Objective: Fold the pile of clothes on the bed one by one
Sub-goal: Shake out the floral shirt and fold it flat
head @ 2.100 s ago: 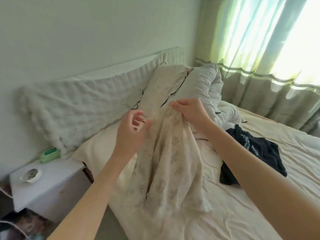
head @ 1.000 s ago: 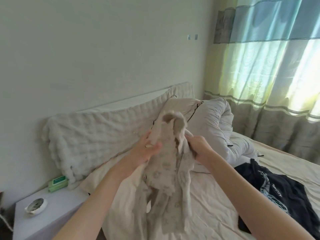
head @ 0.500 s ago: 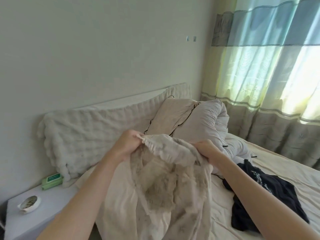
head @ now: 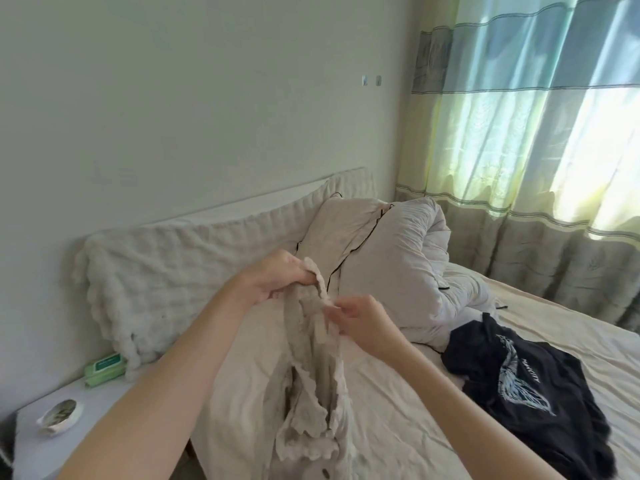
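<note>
A beige garment with a scalloped hem hangs bunched in the air above the bed, its top edge held up by both hands. The left hand has its fingers curled round the upper edge, a clenched grip on the cloth with the fabric folding over the knuckles. The right hand pinches the same edge just below, thumb and fingertips closed tight on a small fold; the two hands are near each other, almost touching. The lower part of the garment falls in loose folds to the sheet. To the right on the bed lies a dark shirt with a pale feather print, crumpled and well apart from the hands. Behind are two pillows against a quilted headboard. At left a white counter carries a green pack and a small dish
</note>
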{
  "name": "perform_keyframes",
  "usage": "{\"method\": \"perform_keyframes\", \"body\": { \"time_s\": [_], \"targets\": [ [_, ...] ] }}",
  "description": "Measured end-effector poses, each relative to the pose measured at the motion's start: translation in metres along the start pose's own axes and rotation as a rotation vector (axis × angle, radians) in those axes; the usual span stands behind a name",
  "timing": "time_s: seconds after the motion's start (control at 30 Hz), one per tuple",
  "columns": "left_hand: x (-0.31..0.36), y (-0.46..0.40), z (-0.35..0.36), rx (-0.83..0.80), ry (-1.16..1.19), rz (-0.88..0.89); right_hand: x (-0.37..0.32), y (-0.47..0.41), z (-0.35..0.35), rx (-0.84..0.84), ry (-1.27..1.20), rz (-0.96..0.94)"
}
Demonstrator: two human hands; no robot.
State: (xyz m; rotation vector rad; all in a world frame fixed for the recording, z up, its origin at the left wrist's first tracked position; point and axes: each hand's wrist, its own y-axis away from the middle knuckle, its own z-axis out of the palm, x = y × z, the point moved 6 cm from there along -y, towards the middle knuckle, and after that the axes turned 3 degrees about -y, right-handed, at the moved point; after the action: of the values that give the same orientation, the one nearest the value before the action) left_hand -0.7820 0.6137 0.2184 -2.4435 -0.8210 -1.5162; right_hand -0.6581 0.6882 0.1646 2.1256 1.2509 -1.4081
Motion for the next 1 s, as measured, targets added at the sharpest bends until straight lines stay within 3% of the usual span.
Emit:
{"method": "perform_keyframes", "body": {
  "time_s": [0.13,0.27,0.4,0.47,0.57,0.7,0.8,0.87,1.0],
  "targets": [
    [-0.019,0.012,-0.007,-0.103,0.034,-0.036,0.01,-0.005,-0.016,-0.092,-0.398,0.251],
    [-0.032,0.018,-0.005,-0.078,-0.144,0.071,0.006,-0.01,-0.028,-0.223,-0.763,0.516],
    [-0.064,0.031,0.005,-0.227,0.124,0.112,0.005,-0.019,-0.052,-0.243,-0.865,0.551],
    [-0.087,0.035,0.007,-0.265,0.239,0.058,0.009,-0.019,-0.065,-0.21,-0.881,0.564],
    [-0.115,0.034,0.011,-0.266,0.215,-0.092,0.029,-0.014,-0.076,-0.155,-0.858,0.657],
    [-0.116,0.026,0.012,-0.211,0.458,-0.171,0.052,-0.004,-0.077,-0.16,-0.703,0.707],
    [-0.104,0.024,0.009,-0.159,0.521,-0.116,0.06,-0.002,-0.083,-0.213,-0.606,0.491],
    [-0.1,0.025,0.007,-0.112,0.315,-0.083,0.058,0.007,-0.078,-0.31,-0.309,0.32],
    [-0.095,0.026,0.017,-0.022,-0.575,0.066,0.074,0.021,-0.056,-0.407,0.725,0.067]
  ]
}}
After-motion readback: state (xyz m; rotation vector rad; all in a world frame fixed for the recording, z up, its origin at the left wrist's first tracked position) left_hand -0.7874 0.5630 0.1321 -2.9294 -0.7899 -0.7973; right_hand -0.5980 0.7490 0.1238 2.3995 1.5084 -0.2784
